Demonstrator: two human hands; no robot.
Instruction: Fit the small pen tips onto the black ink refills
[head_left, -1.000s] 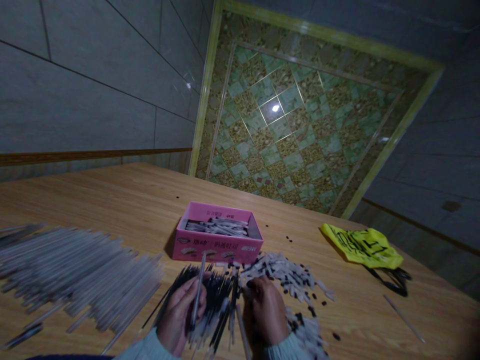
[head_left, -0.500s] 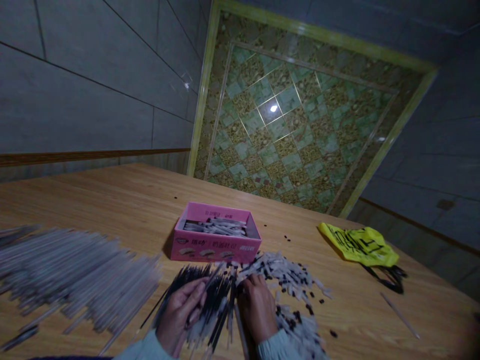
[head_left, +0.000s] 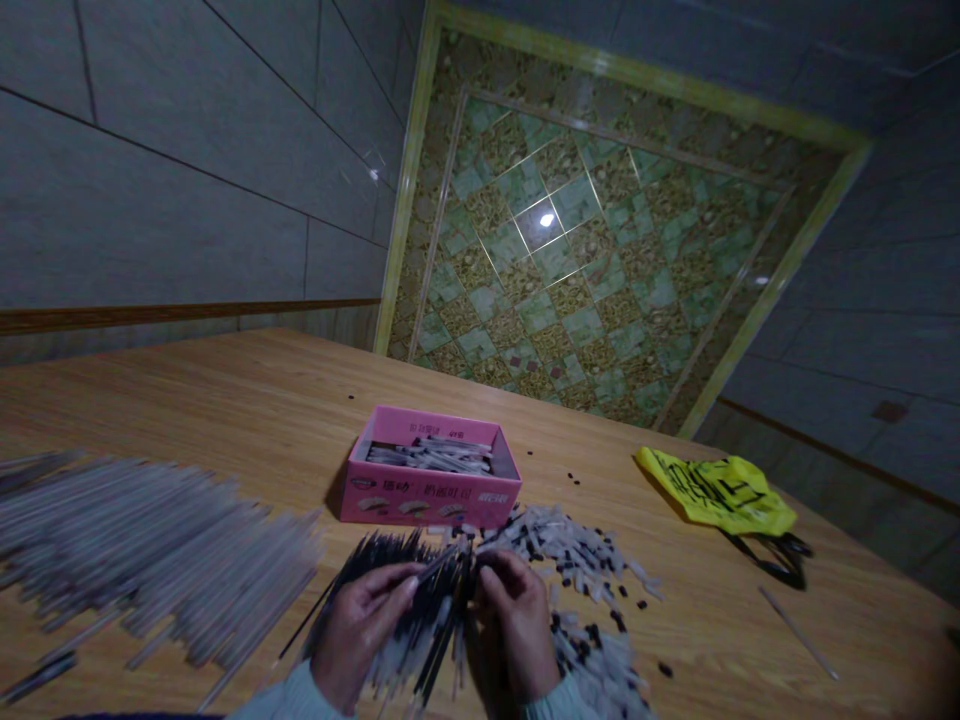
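My left hand (head_left: 366, 625) pinches a slim, pen-like stick (head_left: 436, 566), which slants up and to the right. My right hand (head_left: 514, 615) is closed at the stick's far end, thumb against fingers; whatever small piece it may hold is hidden. Beneath and between both hands lies a pile of thin black rods (head_left: 394, 548), like pen refills, with pale ends toward me. To the right of my right hand are heaps of small whitish caps (head_left: 559, 535) mixed with little black plugs (head_left: 622, 592). Just beyond my hands stands a pink box (head_left: 431, 497) with many slim sticks (head_left: 442, 455) inside.
A wide stack of clear thin tubes (head_left: 150, 540) covers the left of the wooden table (head_left: 255, 390). On the right lie a yellow bag (head_left: 716, 490) with black straps and a single stick (head_left: 796, 632). Tiled walls (head_left: 187, 170) rise around the table.
My right hand has turned and come up from the table, bringing its thumb and fingers to the stick's end. The stick in my left hand is now lower and flatter.
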